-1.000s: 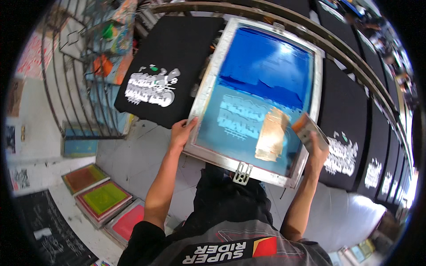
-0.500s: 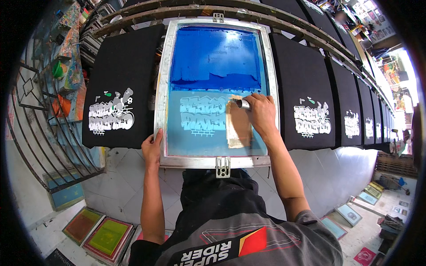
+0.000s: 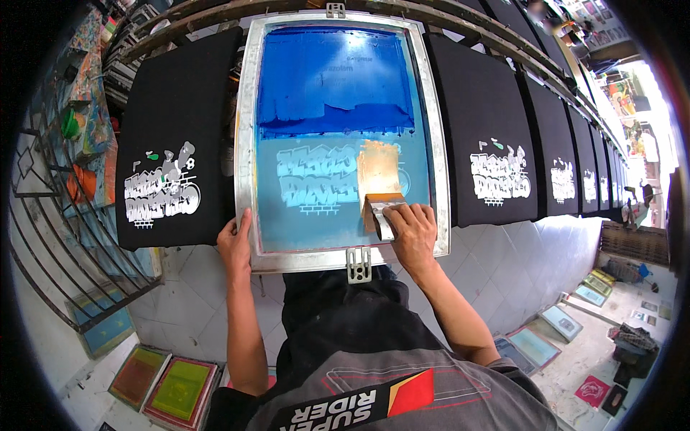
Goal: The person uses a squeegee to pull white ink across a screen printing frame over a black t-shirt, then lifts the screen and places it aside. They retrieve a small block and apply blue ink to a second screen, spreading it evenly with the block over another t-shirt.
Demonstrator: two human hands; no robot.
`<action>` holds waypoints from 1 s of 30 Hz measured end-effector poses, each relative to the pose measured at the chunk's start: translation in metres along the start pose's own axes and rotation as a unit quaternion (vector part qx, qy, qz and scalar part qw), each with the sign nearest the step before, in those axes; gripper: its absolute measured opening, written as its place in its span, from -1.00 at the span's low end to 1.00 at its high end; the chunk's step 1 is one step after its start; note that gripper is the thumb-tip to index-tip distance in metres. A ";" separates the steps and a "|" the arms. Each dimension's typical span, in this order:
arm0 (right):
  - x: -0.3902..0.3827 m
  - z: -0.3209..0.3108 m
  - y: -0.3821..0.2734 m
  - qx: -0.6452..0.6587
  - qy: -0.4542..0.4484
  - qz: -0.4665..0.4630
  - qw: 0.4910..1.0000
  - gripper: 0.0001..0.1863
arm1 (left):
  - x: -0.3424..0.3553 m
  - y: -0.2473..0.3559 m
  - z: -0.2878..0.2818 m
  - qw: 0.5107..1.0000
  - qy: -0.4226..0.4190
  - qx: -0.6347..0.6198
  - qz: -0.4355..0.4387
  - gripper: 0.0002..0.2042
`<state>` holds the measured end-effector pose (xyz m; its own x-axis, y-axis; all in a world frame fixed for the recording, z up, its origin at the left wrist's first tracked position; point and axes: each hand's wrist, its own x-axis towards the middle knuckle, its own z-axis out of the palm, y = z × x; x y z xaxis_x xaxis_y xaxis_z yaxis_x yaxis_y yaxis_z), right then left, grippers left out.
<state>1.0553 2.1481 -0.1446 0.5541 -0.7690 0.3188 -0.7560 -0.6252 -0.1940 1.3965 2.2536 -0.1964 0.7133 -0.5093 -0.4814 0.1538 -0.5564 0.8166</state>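
A metal-framed printing screen with blue mesh lies flat over a black shirt board in front of me. A pale graffiti-style design shows through its lower half. My left hand presses down on the frame's lower left corner. My right hand grips a small squeegee near the screen's lower right. A tan smear of ink runs up the mesh just above the blade.
Black shirts with the same printed design sit on boards to the left and in a long row to the right. A wire rack stands at left. Several framed screens lean on the tiled floor below; more lie at lower right.
The view has swung until the screen sits squarely in front of me. My right hand has drawn the squeegee down toward the frame's near edge, leaving a tan streak. My left hand stays on the frame.
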 end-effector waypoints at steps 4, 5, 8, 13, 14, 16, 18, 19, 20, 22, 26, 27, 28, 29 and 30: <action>0.001 -0.007 0.000 -0.017 -0.001 -0.006 1.000 -0.77 | 0.007 -0.005 0.000 0.999 -0.020 -0.035 0.018 -0.44; 0.000 -0.014 -0.004 -0.019 -0.015 0.002 1.000 -0.78 | 0.006 -0.006 -0.001 1.000 -0.015 -0.021 0.011 -0.44; -0.012 -0.025 -0.020 -0.022 -0.032 0.001 0.999 -0.84 | 0.001 0.002 0.000 1.000 0.001 0.004 0.000 -0.45; -0.013 0.007 -0.017 -0.016 0.012 0.007 1.000 -0.82 | 0.000 -0.003 -0.002 1.000 -0.006 0.001 0.003 -0.47; -0.004 0.011 -0.012 -0.018 0.012 0.009 1.000 -0.81 | -0.001 -0.005 -0.002 1.000 -0.007 -0.003 -0.002 -0.47; 0.019 0.019 0.001 -0.016 0.007 0.000 1.000 -0.84 | -0.001 -0.002 -0.003 1.000 -0.006 -0.012 -0.006 -0.47; 0.042 0.032 0.018 -0.023 0.034 -0.017 0.999 -0.86 | 0.003 -0.004 -0.002 1.000 -0.009 -0.009 -0.001 -0.47; 0.058 0.032 0.024 -0.021 0.020 -0.016 0.999 -0.86 | 0.003 -0.006 -0.003 1.000 -0.009 -0.007 0.001 -0.47; 0.075 0.028 0.028 -0.019 0.006 -0.016 1.000 -0.84 | 0.003 -0.006 -0.003 1.000 -0.014 -0.011 0.002 -0.47; 0.112 0.013 0.044 -0.037 -0.102 -0.012 0.994 -0.82 | 0.004 -0.004 -0.002 1.000 -0.019 -0.023 0.006 -0.47; 0.102 -0.016 0.032 -0.055 -0.131 -0.042 0.989 -0.78 | 0.008 -0.005 0.000 0.999 -0.005 -0.036 0.029 -0.47; 0.084 -0.026 0.016 -0.049 -0.126 -0.021 0.991 -0.81 | 0.007 -0.006 -0.001 0.999 -0.011 -0.046 0.023 -0.47; 0.062 -0.033 0.005 -0.053 -0.152 -0.016 0.987 -0.80 | 0.008 -0.008 -0.001 0.998 -0.017 -0.056 0.019 -0.47; 0.034 -0.031 -0.003 -0.052 -0.146 -0.012 0.988 -0.81 | 0.007 -0.006 -0.001 0.999 -0.012 -0.051 0.014 -0.47; 0.012 -0.032 -0.010 -0.042 -0.136 -0.013 0.990 -0.84 | 0.005 -0.003 -0.001 0.999 -0.008 -0.046 0.009 -0.48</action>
<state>1.0581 2.1494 -0.1097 0.6392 -0.7668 0.0589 -0.7596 -0.6415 -0.1072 1.3997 2.2537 -0.2011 0.7056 -0.5294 -0.4710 0.2043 -0.4844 0.8506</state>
